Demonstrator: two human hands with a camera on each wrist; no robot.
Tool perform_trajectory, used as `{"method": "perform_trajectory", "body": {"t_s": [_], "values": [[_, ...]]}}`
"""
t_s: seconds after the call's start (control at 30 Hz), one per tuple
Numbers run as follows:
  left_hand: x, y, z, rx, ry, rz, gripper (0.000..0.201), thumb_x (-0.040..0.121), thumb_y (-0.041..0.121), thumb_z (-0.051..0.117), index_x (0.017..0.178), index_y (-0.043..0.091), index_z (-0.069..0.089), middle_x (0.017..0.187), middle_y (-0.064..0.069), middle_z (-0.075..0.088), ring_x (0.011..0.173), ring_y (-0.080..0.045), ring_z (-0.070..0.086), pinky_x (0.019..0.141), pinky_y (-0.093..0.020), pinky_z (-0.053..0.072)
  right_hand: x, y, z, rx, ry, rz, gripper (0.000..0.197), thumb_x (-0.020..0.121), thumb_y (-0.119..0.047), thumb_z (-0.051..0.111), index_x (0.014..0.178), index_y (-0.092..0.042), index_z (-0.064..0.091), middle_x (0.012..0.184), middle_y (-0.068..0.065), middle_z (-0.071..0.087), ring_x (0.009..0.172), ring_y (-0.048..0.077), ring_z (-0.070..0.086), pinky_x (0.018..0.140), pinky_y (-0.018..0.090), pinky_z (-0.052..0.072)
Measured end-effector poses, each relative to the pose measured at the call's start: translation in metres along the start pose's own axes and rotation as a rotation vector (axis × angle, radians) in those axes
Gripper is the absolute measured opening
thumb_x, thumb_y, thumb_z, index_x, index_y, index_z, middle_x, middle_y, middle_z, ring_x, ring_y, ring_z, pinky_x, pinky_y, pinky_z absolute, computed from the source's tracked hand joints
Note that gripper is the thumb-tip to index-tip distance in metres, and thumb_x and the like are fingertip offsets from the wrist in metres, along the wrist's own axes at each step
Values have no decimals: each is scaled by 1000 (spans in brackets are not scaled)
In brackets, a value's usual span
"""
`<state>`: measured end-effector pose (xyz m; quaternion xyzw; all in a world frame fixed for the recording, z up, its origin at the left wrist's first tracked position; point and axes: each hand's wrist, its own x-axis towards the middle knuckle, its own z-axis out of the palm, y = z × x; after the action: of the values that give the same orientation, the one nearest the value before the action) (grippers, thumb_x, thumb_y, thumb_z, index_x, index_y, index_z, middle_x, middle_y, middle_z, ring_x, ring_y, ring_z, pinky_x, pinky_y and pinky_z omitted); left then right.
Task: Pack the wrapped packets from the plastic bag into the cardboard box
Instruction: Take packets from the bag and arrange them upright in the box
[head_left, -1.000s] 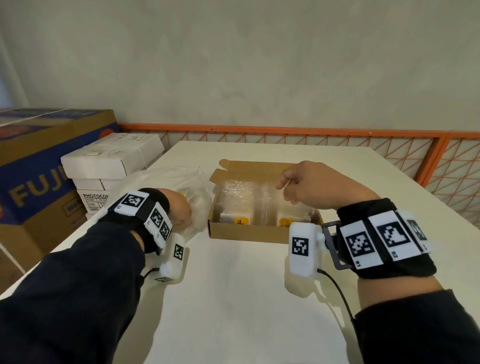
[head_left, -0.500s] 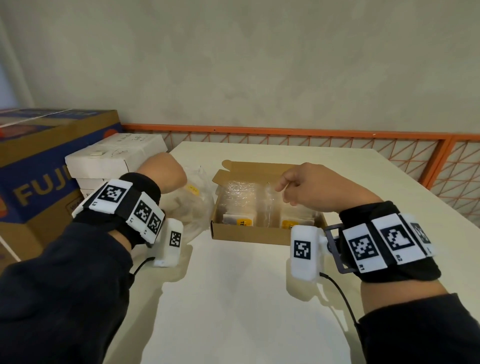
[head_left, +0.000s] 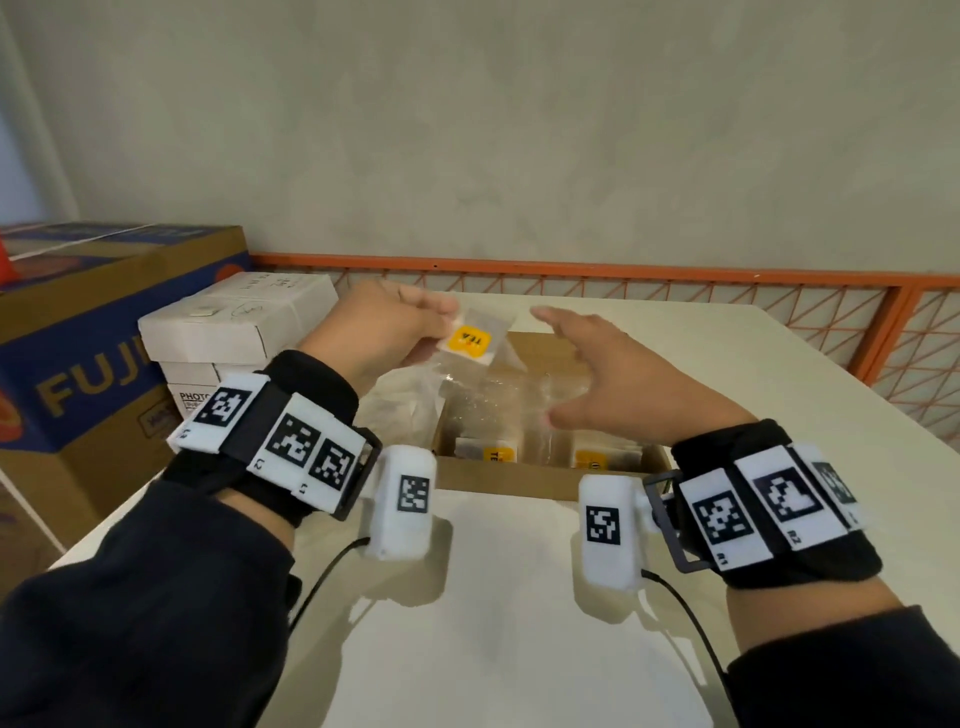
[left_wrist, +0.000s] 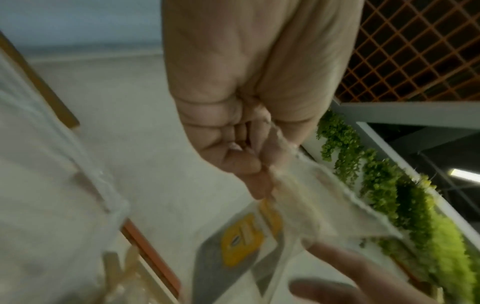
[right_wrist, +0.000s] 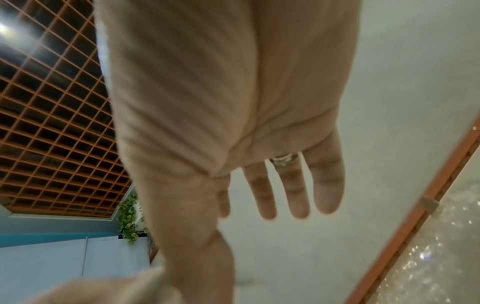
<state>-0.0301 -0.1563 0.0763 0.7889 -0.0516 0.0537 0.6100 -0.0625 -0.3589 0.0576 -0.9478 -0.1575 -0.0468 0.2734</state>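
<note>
"TEA" on yellow packet label (head_left: 471, 341); "FUJ" on blue carton (head_left: 78, 384); "PHOTO" on white box (head_left: 195, 397).

The packet (head_left: 475, 339) pinched in the left hand (head_left: 387, 332) is clear wrap with a yellow label lettered in black. The cardboard box (head_left: 524, 486) is plain brown; packets inside it (head_left: 545, 415) glint clear, with yellow labels at the near end. The table (head_left: 493, 623) is white. On the left, a large carton (head_left: 72, 353) is brown and blue with gold letters, beside white boxes (head_left: 244, 322). The far railing (head_left: 623, 273) is orange lattice. Both wristbands (head_left: 280, 447) are black with black-and-white square markers.
</note>
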Motion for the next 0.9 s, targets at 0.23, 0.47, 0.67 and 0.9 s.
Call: {"method": "perform_trajectory", "body": {"t_s": [0.23,0.47,0.67,0.9], "values": [[-14,17,38,-255,-178,7,15,89,5,56,89,12,69,58,6,65,53,-2,58,53,-13,45,6,0,6,-32,236,-101,51,85,-20,64,133,-27,48,131,1,47,115,16,47,87,18,33],[-11,7,49,-403,-169,30,32,93,43,46,114,23,61,84,8,60,82,-9,54,71,-24,42,8,7,4,421,317,-18,10,91,-23,57,90,-15,64,83,7,69,82,27,67,74,39,52],[-15,-5,61,-311,-349,14,10,90,25,55,88,24,65,83,4,63,70,-7,56,66,-24,49,10,15,4,723,128,-35,34,80,-34,60,107,-15,65,100,7,72,97,26,67,90,41,50],[-6,-14,55,-326,-223,-6,20,89,15,58,70,18,62,64,4,61,56,-8,52,55,-21,48,11,15,10,471,170,50,47,70,-34,77,110,-23,54,94,7,68,78,15,64,65,34,52]]}}
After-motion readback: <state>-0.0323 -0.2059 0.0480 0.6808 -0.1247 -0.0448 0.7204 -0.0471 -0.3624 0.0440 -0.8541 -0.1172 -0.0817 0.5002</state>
